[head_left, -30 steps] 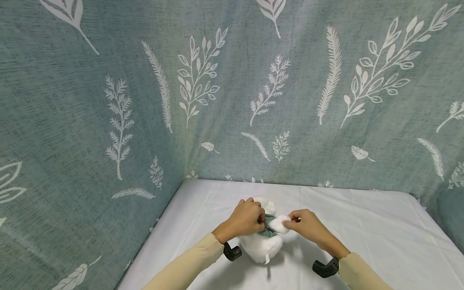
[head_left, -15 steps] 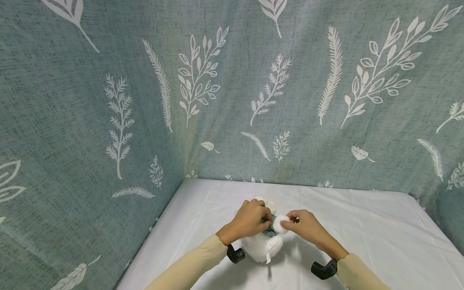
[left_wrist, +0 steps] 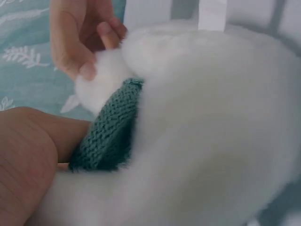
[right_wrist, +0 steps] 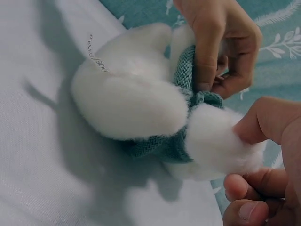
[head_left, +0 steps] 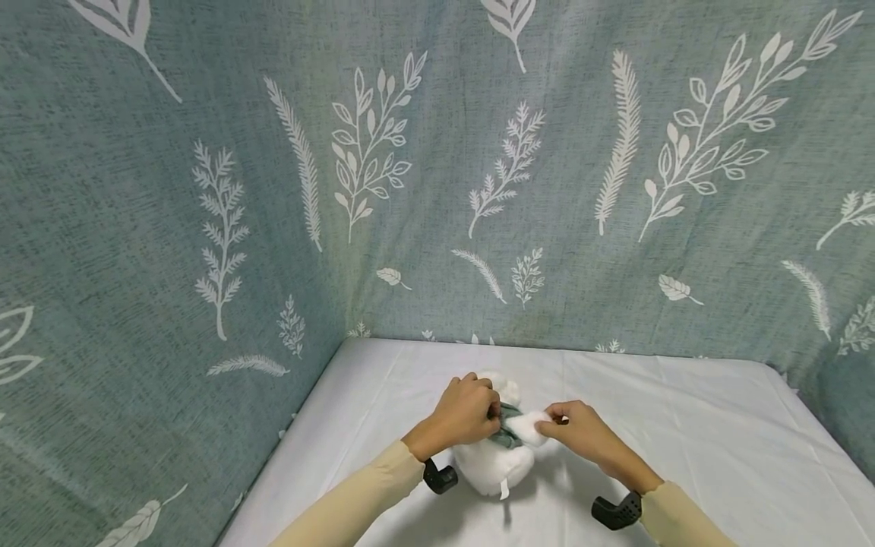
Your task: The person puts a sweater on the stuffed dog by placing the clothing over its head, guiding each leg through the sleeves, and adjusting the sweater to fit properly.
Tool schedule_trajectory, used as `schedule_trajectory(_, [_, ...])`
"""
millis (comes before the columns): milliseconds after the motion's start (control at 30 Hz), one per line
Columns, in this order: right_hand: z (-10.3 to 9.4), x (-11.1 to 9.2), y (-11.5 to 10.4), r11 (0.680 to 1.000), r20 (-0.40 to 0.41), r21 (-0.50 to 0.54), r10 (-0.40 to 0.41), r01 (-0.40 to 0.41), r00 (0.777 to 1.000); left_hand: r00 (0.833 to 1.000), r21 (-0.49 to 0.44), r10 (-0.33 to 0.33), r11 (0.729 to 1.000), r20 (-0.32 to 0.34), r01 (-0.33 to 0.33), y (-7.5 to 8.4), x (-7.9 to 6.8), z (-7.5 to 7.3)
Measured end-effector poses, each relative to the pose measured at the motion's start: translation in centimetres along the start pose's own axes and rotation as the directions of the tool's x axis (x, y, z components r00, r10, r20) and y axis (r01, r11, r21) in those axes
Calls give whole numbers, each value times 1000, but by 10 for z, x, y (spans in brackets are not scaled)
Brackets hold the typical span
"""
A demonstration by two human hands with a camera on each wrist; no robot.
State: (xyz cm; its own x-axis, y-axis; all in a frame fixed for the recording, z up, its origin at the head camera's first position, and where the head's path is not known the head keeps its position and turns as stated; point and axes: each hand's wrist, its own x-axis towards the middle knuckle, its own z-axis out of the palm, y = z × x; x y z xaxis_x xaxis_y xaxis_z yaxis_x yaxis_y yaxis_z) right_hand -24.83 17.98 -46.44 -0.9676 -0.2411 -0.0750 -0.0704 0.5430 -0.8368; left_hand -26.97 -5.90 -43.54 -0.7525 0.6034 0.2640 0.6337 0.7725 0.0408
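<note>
Resting between both hands [head_left: 465, 410] [head_left: 584, 434]: plush toy [head_left: 488, 467]

On my feeds the plush toy [head_left: 487, 469] looks like fluffy synthetic fur, soft and matt, with a fine fuzzy edge. The knitted garment [left_wrist: 109, 132] on it is teal yarn, dull and bumpy with clearly raised stitches. I read the label [left_wrist: 212, 15] as thin, smooth fabric bearing print. The surface [head_left: 683, 433] wears matt white cloth, lightly creased; the curtain [head_left: 437, 182] is printed cloth with a streaky, woven look. I take the sleeves [head_left: 352, 497] for fine fabric, the wrist cameras [head_left: 617, 512] for dark plastic.
</note>
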Motion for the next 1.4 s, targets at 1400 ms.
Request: schedule_trajectory(1400, [-22, -29, 49, 998, 205, -28, 52, -48, 977, 996, -306, 51, 950, -68, -70, 10, -14, 9])
